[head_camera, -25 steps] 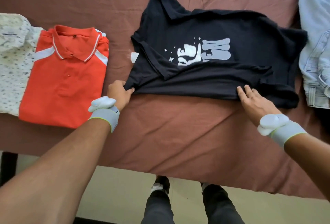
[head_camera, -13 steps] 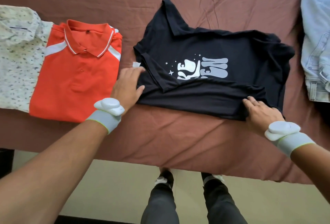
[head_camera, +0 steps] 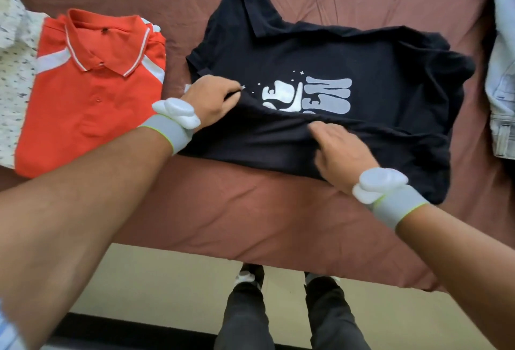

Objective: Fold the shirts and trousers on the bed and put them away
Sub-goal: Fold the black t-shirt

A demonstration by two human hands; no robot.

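On the bed [head_camera: 250, 215] the printed T-shirt [head_camera: 348, 51] lies in the middle. Left of it sits a folded polo shirt [head_camera: 92, 104], overlapping a patterned shirt [head_camera: 14, 70] at the far left edge. Denim trousers [head_camera: 501, 93] lie at the right edge. Both hands rest on the T-shirt: the left hand [head_camera: 211, 101] near its left side, the right hand [head_camera: 340, 151] on its near fold.

A single wide-angle view looks from the person's head steeply down and forward, close over the near edge of the bed covered in a wrinkled reddish-brown sheet [head_camera: 250, 210]. Forearms enter from the lower corners, beige floor [head_camera: 167, 280] fills the lower frame, and straight lines bend toward the edges.
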